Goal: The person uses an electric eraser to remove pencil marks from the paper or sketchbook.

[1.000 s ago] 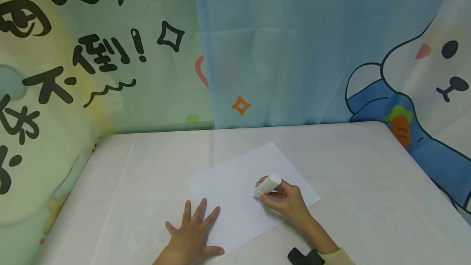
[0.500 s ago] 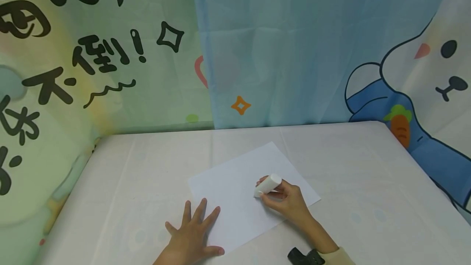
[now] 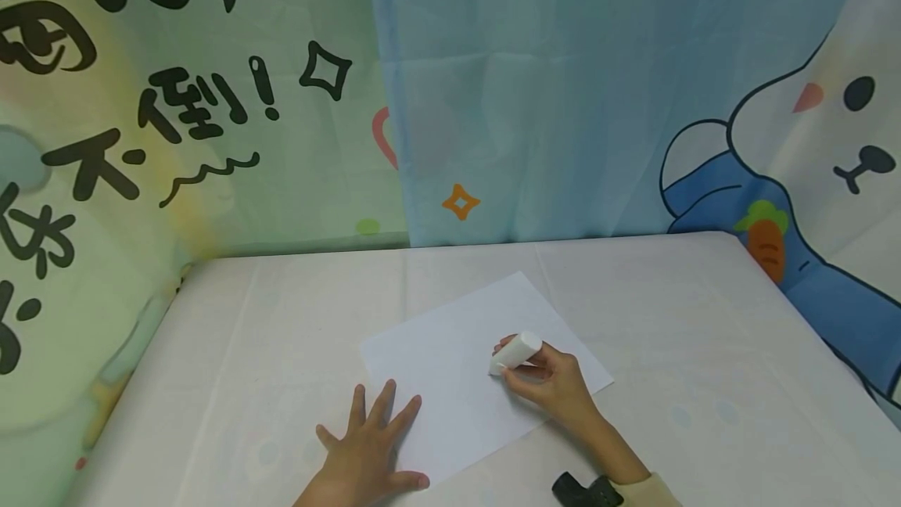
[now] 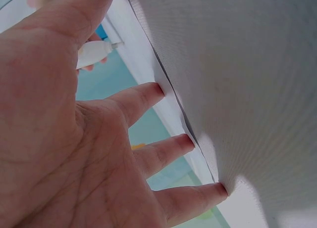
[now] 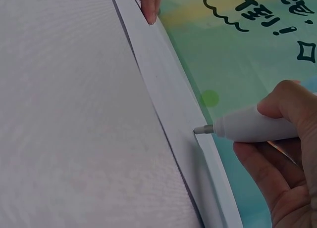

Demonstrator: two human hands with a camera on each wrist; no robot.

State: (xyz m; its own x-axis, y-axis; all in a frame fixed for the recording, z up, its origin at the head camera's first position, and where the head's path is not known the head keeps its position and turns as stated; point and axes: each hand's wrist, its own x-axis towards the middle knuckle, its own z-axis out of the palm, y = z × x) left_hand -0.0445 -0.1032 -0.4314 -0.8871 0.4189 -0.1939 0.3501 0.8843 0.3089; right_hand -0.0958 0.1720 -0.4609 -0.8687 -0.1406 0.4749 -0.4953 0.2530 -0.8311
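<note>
A plain white sheet of paper (image 3: 443,350) lies slanted on the white-covered table. On its lower left part and the cloth beside it rests my left hand (image 3: 362,448), fingers spread wide. My right hand (image 3: 559,386), over the sheet's right half, holds a thick white pen-shaped tool (image 3: 519,349) between thumb and fingers. In the right wrist view this tool (image 5: 252,125) has a cone-shaped nose and a narrow grey tip that appears to touch the paper (image 5: 171,99). The left wrist view shows the left fingertips (image 4: 187,141) on the surface.
The white tablecloth (image 3: 281,319) spreads around the sheet. Behind it hangs a printed curtain (image 3: 535,100) with lettering and a cartoon animal. A black strap-like piece (image 3: 587,490) sits by the right sleeve (image 3: 644,491).
My right hand and the white tool have shifted slightly to the right over the paper. The left hand and the sheet have stayed in place.
</note>
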